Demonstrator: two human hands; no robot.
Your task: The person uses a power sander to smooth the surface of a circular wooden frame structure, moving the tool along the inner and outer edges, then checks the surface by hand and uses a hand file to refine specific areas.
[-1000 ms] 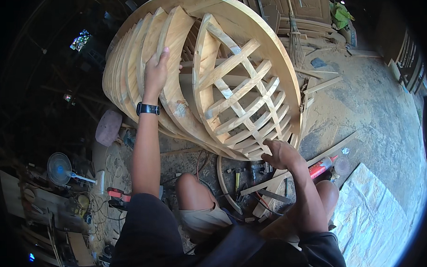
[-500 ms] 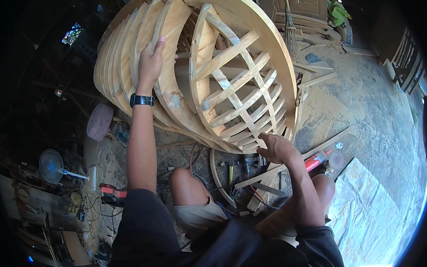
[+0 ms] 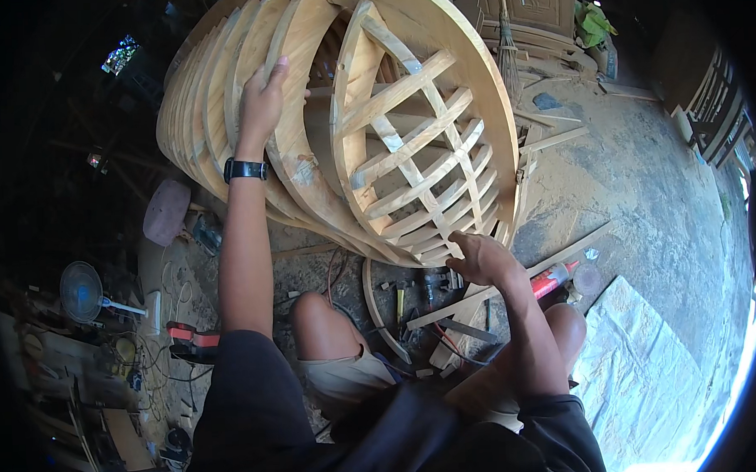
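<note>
A large wooden frame (image 3: 296, 147) of curved, closely spaced ribs fills the upper middle, its open end facing right. Inside that end, pale slats (image 3: 407, 152) cross in a lattice. My left hand (image 3: 261, 111), a dark band on its wrist, is wrapped over the edge of one rib, fingertips passing into the gap beside it. At the lattice's lower end is my right hand (image 3: 484, 259), fingers bent toward the narrow tips of the slats. Whether a small piece lies within those fingers is hidden.
Below the frame lie tools, a curved wood strip (image 3: 376, 311), a long lath (image 3: 554, 259) and a red tube (image 3: 553, 280). A silvery sheet (image 3: 641, 368) covers floor at right. A fan (image 3: 82, 290) and cables are at left; a broom (image 3: 507, 57) stands behind.
The whole view has shifted slightly, so everything sits a little further left and up. Both hands keep their places on the frame; nothing is visibly taken or let go.
</note>
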